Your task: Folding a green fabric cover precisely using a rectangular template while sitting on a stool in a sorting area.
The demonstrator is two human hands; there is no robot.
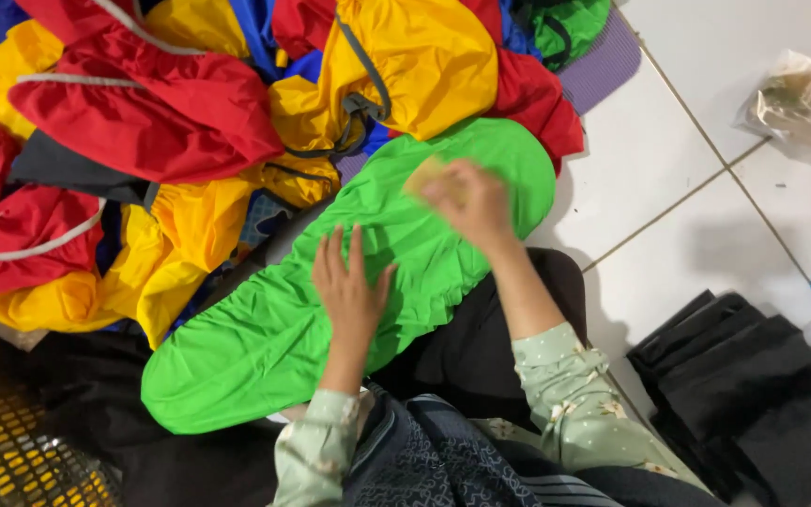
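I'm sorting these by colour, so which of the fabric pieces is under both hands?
The bright green piece, spread flat across the lap. The left hand lies flat on it and the right hand touches it; red and yellow pieces lie heaped behind.

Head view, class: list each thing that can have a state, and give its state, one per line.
Green fabric piece: spread flat across the lap.
Left hand: fingers open, pressing the green fabric.
Right hand: blurred, on the fabric's far end.
Coloured fabric pile: heaped, crumpled.
Black stack: folded, on the floor tiles.
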